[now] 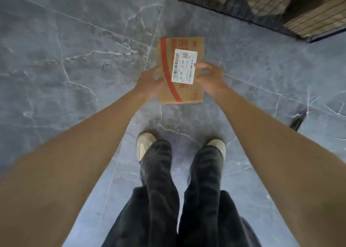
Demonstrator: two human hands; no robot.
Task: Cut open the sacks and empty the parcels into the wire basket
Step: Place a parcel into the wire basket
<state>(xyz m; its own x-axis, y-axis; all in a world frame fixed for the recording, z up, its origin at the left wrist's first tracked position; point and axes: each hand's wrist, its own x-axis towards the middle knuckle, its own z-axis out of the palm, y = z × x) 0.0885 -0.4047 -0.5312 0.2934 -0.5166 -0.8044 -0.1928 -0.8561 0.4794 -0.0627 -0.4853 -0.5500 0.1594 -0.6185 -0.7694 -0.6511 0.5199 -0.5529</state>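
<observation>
Head view, looking down. 1 flat cardboard parcel [180,89], crossed by a red stripe and carrying a white shipping label [184,65], lies between the 2 hands. The left hand [149,81] grips its left edge, fingers bent round the cardboard. The right hand [210,78] grips the right edge, fingers curled over it and touching the label's border. Whether the parcel rests on the floor or is just raised off it cannot be told.

The wire basket [206,1] stands ahead of the right hand and further to the right, well apart from the parcel. Brown shapes show through its mesh, probably parcels already emptied in, though they are too indistinct to count.

No sack appears anywhere in view, cut or uncut. A dark, narrow object [297,119] lies on the grey marbled floor [74,50] right of the right forearm; it is too blurred to identify.

Below the hands, 2 pale shoes [145,145] and dark trousers [159,190] mark where the person stands.

Judged state of the task: the basket seems partly filled, and this 1 parcel is outside it and has yet to go in. The move left is a carry forward and to the right, over the basket's rim. Whether further sacks remain to be opened cannot be judged from here.
</observation>
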